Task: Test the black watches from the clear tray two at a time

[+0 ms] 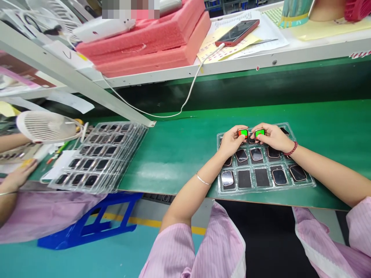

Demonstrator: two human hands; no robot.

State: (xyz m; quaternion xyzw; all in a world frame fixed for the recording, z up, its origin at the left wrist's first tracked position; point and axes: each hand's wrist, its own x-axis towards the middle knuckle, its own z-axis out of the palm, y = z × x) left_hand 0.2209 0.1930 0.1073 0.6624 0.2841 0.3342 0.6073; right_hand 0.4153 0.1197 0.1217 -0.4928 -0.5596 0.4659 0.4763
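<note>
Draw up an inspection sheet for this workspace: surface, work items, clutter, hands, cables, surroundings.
Surface: flat green bench top.
Work items: small rounded-square watch unit with lit green-and-red screen; matching lit unit; clear plastic compartment tray beneath, holding dark-screened units.
Clutter: stacked clear plastic trays; above, red-cased black phone, pink foam blocks.
Hands: left hand and right hand each grip one lit unit.
Cables: white cable from phone, drooping past shelf edge.
Surroundings: co-worker's hand, white round fan at left.
</note>
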